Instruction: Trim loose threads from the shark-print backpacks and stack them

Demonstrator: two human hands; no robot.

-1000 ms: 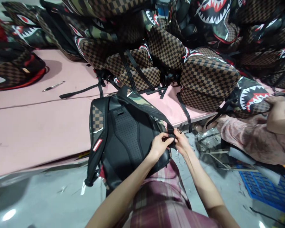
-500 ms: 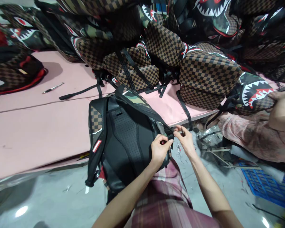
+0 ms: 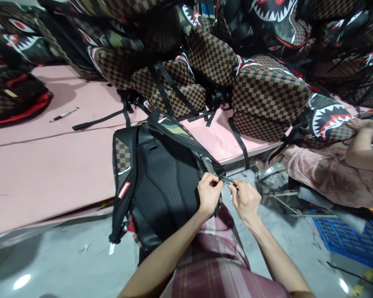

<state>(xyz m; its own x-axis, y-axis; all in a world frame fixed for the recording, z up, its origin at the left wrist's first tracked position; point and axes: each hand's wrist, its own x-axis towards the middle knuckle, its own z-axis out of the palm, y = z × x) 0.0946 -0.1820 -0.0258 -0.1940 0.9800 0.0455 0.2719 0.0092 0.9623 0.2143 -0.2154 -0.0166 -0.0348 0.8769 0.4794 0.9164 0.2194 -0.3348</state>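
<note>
A black backpack with checkered and camouflage panels leans against the table edge and my lap, its padded back and shoulder straps facing up. At its right side edge my left hand is closed, pinching the strap end there between thumb and fingers. My right hand is closed around small thread snips. Their pointed metal blades reach to the strap by my left fingertips. Most of the snips' handle is hidden in my fingers.
Checkered backpacks with shark-mouth prints are piled along the back of the pink table. A pen lies at left. A co-worker's arm rests by a bag at right. On the floor stands a blue plastic crate.
My right hand has turned, bringing the snips' blades out toward the strap beside my left fingers. The left hand keeps its pinch. The view has shifted slightly.
</note>
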